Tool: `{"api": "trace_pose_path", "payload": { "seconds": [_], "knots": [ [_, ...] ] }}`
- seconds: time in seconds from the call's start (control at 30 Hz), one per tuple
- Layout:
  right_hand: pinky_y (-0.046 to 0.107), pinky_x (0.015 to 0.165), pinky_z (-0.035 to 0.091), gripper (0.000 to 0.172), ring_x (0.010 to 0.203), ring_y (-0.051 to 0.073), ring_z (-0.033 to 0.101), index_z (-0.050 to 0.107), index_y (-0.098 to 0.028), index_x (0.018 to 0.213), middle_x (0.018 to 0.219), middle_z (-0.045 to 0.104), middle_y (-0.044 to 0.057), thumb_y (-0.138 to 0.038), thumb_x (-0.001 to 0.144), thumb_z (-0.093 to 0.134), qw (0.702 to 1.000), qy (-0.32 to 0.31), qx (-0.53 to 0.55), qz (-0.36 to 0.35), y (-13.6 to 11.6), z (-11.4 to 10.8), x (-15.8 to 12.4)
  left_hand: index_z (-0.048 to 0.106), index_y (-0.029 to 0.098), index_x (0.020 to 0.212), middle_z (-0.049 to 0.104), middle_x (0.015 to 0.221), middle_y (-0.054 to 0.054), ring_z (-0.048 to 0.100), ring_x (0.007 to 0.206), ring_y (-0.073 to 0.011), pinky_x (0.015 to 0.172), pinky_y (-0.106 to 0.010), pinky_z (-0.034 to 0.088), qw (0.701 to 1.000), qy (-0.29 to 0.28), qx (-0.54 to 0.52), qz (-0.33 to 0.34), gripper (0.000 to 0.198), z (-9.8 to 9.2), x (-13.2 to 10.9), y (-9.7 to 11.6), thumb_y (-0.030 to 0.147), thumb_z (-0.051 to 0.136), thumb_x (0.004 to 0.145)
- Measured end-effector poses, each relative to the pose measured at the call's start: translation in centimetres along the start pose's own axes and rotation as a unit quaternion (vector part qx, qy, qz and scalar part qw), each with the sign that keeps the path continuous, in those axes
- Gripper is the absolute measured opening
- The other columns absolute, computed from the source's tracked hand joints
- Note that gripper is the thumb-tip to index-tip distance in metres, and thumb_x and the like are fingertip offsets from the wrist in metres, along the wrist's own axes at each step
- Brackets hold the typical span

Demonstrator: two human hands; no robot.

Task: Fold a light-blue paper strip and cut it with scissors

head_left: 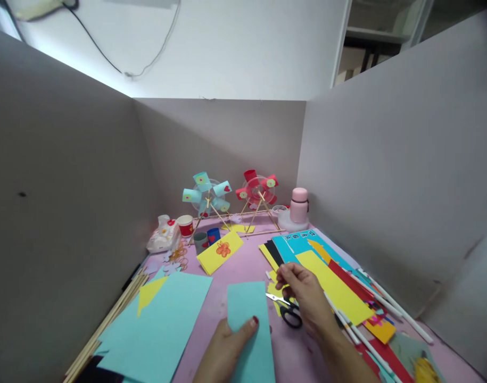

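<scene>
- At the near middle of the worktop (205, 319), a pale-blue paper strip (247, 300) runs lengthwise away from the person, squarely before the hands
- Left hand (227, 346): thumb flat on the strip, other fingers mostly hidden but seemingly clamped on it from beneath, likely to steady it
- Right hand (307, 292): fingers together at the tips, beside the strip; whether they pinch something small, I cannot tell
- Scissors (287, 304) lie between strip and right hand, presumably for easy reach
- Larger pale-blue sheets (163, 324) lie to the left, a yellow sheet (335, 290) and white rods (371, 347) to the right, probably leaving working room between
- Farthest back, a blue wheel (203, 182) and a red wheel (251, 178) stand on stick frames, perhaps safer there from knocks
</scene>
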State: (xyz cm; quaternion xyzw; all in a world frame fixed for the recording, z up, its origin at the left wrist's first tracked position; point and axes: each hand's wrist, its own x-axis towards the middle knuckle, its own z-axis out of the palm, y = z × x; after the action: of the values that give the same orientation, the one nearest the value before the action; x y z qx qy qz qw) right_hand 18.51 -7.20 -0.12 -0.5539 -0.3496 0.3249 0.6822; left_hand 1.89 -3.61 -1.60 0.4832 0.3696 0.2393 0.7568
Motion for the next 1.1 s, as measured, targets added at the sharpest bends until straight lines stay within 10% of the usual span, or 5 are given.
{"api": "trace_pose_path", "payload": {
  "seconds": [0.33,0.53,0.8,1.1],
  "knots": [
    [0.025,0.049,0.025,0.046,0.050,0.010,0.033,0.043,-0.019,0.051,0.048,0.035,-0.007,-0.051,0.080,0.060,0.997,-0.056,-0.034,-0.037,0.3,2.4,-1.7,0.073,0.015,0.088,0.068,0.058,-0.001,0.059,0.052,-0.0177,0.059,-0.027,0.048,1.000,0.009,-0.008,0.024,0.034,0.5,-0.8,1.2,0.039,0.077,0.065],
    [0.024,0.052,0.035,0.043,0.058,0.013,0.052,0.057,-0.016,0.083,0.072,0.058,0.002,-0.058,0.084,0.050,0.998,-0.048,0.027,0.002,0.4,2.0,-1.3,0.072,0.011,0.095,0.075,0.075,-0.011,0.068,0.063,-0.0249,0.063,-0.033,0.052,0.996,0.029,-0.071,0.045,0.042,0.3,-0.9,1.7,0.039,0.078,0.064],
    [0.019,0.045,0.025,0.058,0.047,0.006,0.032,0.048,-0.016,0.060,0.054,0.038,-0.006,-0.072,0.067,0.060,0.965,-0.239,0.000,0.108,4.1,3.0,-5.4,0.065,0.008,0.106,0.075,0.084,-0.012,0.071,0.077,-0.0268,0.071,-0.035,0.056,0.975,0.128,-0.166,0.067,0.044,-1.0,-0.3,2.2,0.031,0.076,0.070],
    [0.016,0.036,0.025,0.062,0.032,0.008,0.042,0.039,-0.022,0.065,0.040,0.049,-0.004,-0.083,0.070,0.035,0.963,-0.206,-0.054,0.164,7.9,2.1,-8.3,0.063,0.013,0.101,0.075,0.085,-0.005,0.071,0.076,-0.0165,0.073,-0.025,0.056,0.943,0.208,-0.240,0.102,0.017,-2.2,0.9,2.4,0.015,0.059,0.085]
  ]
}}
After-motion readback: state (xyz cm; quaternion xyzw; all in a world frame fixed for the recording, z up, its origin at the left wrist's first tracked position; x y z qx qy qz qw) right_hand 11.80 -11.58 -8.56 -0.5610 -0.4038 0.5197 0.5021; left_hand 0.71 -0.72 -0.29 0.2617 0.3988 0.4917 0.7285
